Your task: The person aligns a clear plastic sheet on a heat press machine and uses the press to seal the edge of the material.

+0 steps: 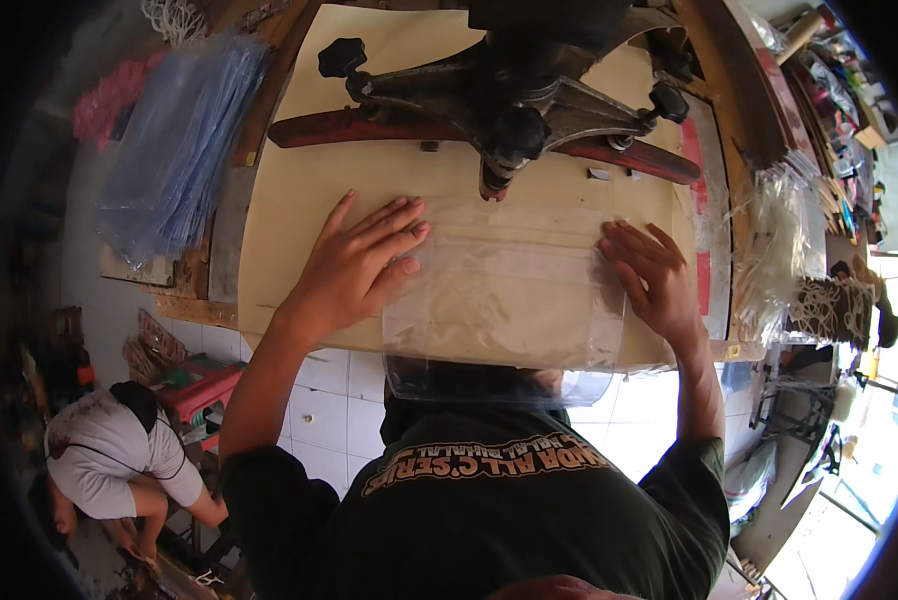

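A clear plastic sheet or pouch [509,300] lies in front of me on a tan board [289,220], its near part hanging over the board's front edge. My left hand [364,250] rests at the sheet's left side, fingers stretched out and fingertips by its far left corner. At the opposite side, my right hand [654,275] lies with extended fingers on the sheet's right edge. Just beyond the sheet stands a dark metal machine head [529,90] with black knobs, mounted over a long red bar [369,128].
A stack of bluish clear plastic sheets [179,150] sits at the far left. Bundles of clear plastic strips [774,240] hang at the right. Small dark blocks [598,174] lie by the bar. Another person [129,450] bends over at the lower left near a red stool [199,388].
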The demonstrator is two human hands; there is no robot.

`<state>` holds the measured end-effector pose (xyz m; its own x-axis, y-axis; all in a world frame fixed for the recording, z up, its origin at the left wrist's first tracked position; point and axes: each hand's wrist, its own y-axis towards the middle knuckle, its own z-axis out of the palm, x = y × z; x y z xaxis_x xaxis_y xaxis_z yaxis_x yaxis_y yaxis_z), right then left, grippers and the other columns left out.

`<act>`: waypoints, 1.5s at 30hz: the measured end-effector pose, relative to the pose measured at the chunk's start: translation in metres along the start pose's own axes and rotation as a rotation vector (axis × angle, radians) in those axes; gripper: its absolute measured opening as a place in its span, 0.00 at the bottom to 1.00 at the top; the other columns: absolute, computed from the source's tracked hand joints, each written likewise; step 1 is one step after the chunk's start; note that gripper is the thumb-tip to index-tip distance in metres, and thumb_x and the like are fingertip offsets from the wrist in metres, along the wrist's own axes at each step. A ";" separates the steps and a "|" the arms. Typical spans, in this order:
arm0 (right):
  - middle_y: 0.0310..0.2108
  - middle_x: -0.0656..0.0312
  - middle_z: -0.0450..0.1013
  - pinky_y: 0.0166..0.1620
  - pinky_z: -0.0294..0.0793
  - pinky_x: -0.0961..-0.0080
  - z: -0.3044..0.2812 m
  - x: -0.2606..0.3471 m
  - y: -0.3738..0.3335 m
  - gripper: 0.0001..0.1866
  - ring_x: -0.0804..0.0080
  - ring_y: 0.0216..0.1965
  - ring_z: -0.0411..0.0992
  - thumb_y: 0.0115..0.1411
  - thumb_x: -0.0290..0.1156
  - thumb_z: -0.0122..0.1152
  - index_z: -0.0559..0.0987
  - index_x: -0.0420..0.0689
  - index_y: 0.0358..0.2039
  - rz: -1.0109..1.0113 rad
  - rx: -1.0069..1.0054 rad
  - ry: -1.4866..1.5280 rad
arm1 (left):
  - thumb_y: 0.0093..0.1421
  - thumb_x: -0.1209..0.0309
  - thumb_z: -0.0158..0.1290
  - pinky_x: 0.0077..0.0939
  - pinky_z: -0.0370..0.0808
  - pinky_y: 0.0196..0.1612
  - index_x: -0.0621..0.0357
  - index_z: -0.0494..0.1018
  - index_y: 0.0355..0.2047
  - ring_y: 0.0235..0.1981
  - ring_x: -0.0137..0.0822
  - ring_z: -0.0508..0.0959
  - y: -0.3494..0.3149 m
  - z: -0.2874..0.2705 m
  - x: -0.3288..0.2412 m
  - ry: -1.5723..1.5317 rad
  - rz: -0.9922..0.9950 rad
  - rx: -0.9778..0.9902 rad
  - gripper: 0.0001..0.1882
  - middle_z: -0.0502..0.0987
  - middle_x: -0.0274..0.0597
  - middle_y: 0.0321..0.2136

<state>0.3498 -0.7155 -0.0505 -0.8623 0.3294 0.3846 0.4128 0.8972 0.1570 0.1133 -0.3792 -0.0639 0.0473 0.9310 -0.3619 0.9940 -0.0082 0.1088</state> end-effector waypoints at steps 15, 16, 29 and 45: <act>0.57 0.51 0.75 0.57 0.74 0.62 -0.012 -0.014 0.026 0.10 0.53 0.56 0.74 0.55 0.27 0.71 0.88 0.48 0.39 0.045 0.110 0.024 | 0.56 0.72 0.64 0.35 0.74 0.53 0.62 0.84 0.39 0.48 0.45 0.78 0.045 -0.014 0.012 -0.344 -0.105 0.063 0.11 0.78 0.47 0.44; 0.55 0.51 0.76 0.56 0.74 0.62 -0.013 -0.015 0.030 0.11 0.53 0.55 0.74 0.54 0.26 0.72 0.87 0.47 0.40 0.017 0.126 0.017 | 0.55 0.72 0.65 0.35 0.73 0.54 0.62 0.83 0.41 0.49 0.45 0.77 0.049 -0.016 0.013 -0.343 -0.109 0.100 0.13 0.77 0.47 0.45; 0.32 0.55 0.79 0.44 0.76 0.64 -0.024 -0.021 0.056 0.12 0.58 0.39 0.79 0.52 0.30 0.74 0.81 0.40 0.35 -0.012 0.375 0.091 | 0.52 0.68 0.69 0.40 0.74 0.47 0.64 0.72 0.40 0.46 0.49 0.78 0.045 -0.016 0.014 -0.218 -0.094 -0.008 0.20 0.77 0.47 0.40; 0.33 0.58 0.80 0.34 0.82 0.74 -0.076 0.002 0.048 0.08 0.71 0.32 0.81 0.61 0.24 0.66 0.78 0.37 0.40 0.130 0.421 0.401 | 0.56 0.79 0.66 0.22 0.77 0.37 0.56 0.60 0.44 0.34 0.27 0.81 0.035 -0.061 0.013 -0.905 -0.067 0.212 0.25 0.78 0.40 0.31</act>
<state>0.3908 -0.6940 0.0271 -0.6007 0.3808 0.7030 0.2851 0.9235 -0.2566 0.1428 -0.3452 -0.0079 -0.0409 0.2939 -0.9550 0.9904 -0.1147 -0.0777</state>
